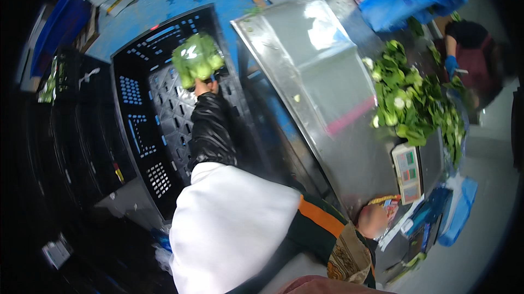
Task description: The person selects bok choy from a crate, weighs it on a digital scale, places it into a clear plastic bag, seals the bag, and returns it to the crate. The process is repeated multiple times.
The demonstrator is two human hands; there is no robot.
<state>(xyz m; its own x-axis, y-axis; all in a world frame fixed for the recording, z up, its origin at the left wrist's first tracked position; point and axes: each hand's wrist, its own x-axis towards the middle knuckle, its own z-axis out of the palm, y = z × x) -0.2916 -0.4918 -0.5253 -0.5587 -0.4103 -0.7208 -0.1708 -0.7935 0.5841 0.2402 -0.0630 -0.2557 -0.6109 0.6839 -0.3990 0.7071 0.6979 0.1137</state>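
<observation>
My left hand (pixel 206 87), in a black sleeve cover, grips the stem end of a clear bag of bok choy (pixel 197 57). The bag is inside the far part of a black plastic crate (pixel 176 101) with slotted walls; whether it touches the crate floor I cannot tell. At the right, my right hand (pixel 372 221) is blurred and lies at the near part of a steel table (pixel 360 167), beside a red and yellow packet (pixel 391 206). Its fingers cannot be made out.
Loose bok choy (pixel 409 93) is heaped on the table behind a digital scale (pixel 406 173). A clear plastic sheet (pixel 327 68) covers the table's far left. A co-worker's blue-gloved hand (pixel 451 66) holds a tool at the far right. Stacked black crates (pixel 77 142) stand left.
</observation>
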